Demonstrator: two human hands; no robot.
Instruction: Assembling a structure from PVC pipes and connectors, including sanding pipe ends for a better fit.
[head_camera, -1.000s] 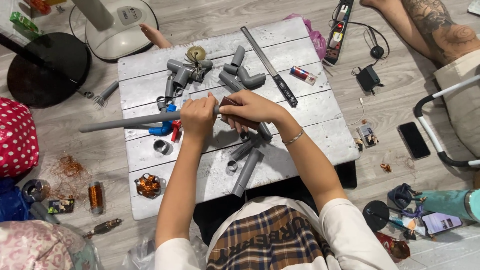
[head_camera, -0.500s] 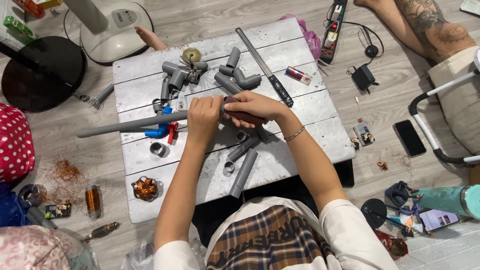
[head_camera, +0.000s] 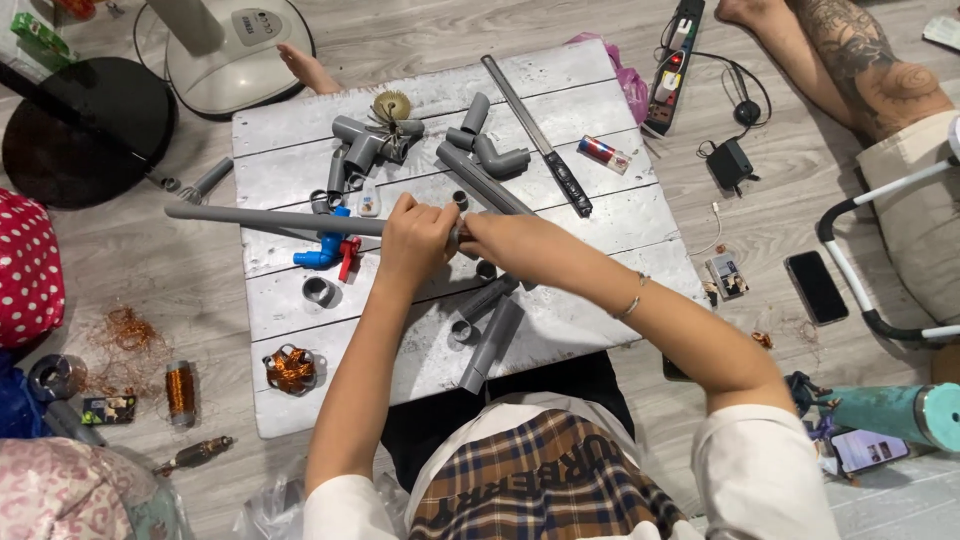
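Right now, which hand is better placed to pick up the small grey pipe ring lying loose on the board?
Probably the left hand: the small grey pipe ring lies just beside its forearm, on the left. The right hand would have to cross over the long grey plastic pipe both hands grip.

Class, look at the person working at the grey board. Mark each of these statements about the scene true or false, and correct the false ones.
1. The left hand grips a long grey pipe that runs out to the person's left. True.
2. The right hand lies flat on the floor. False: it meets the left hand at the pipe's end, above the grey board.
3. A blue valve with a red handle lies on the board. True.
4. The black-handled blade is held in the fingers. False: it lies untouched on the board.
5. A coil of copper wire sits near the board's near-left corner. True.
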